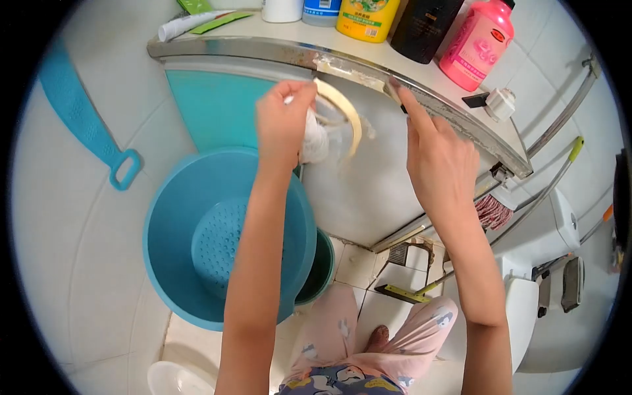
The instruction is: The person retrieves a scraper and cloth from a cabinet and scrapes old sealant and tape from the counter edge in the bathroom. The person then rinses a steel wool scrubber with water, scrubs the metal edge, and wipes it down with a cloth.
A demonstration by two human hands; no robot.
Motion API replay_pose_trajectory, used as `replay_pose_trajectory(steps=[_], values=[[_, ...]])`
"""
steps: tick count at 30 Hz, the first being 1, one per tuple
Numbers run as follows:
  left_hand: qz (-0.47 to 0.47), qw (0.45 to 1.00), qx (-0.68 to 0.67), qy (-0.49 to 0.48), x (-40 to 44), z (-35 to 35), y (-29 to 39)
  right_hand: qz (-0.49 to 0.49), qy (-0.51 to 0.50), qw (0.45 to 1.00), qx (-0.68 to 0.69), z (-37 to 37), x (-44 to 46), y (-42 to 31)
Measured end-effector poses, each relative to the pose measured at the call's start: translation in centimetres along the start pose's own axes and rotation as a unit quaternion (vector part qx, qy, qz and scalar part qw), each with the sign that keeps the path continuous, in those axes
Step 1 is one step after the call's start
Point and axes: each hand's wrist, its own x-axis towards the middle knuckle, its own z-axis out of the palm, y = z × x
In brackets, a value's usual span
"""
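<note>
My left hand [287, 118] is closed in a pinch on one end of a curved, yellowed strip [352, 118] that looks like old tape or sealant. A white wad [315, 139] hangs just below the same fingers; its kind is unclear. At the metal edge of the shelf [276, 52], my right hand [440, 148] has its index finger stretched forward and the other fingers curled. By that fingertip is a small flat piece with a dark end [403, 108], its grip largely hidden. A bare, whitish, residue-marked stretch [342, 67] runs along the edge between both hands.
On the shelf stand a yellow bottle [368, 18], a black bottle [426, 29] and a pink bottle [478, 46]. A large blue basin [164, 263] is below my left arm. A squeegee [403, 293] lies near my foot; a toilet [523, 316] is at right.
</note>
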Motion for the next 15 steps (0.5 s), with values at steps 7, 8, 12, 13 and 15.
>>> replay_pose_trajectory(steps=[7, 8, 12, 13, 15], values=[[0.077, 0.995, 0.033, 0.06, 0.9, 2.7, 0.5, -0.035, 0.096, 0.994, 0.033, -0.3, -0.2, 2.2], [0.1, 0.991, 0.056, 0.07, 0.8, 2.9, 0.6, -0.021, 0.092, 0.995, 0.032, -1.1, -1.1, 3.4], [0.14, 0.982, 0.079, 0.096, 0.8, 3.5, 0.1, -0.045, 0.054, 0.996, 0.06, 0.1, -0.2, 3.0], [0.14, 0.982, 0.091, 0.091, 0.9, 3.4, 0.0, -0.048, 0.058, 0.996, 0.055, 1.0, 0.7, 1.5], [0.143, 0.98, 0.113, 0.083, 1.1, 3.1, 0.0, -0.051, 0.093, 0.993, 0.055, 2.6, 2.4, -1.1]])
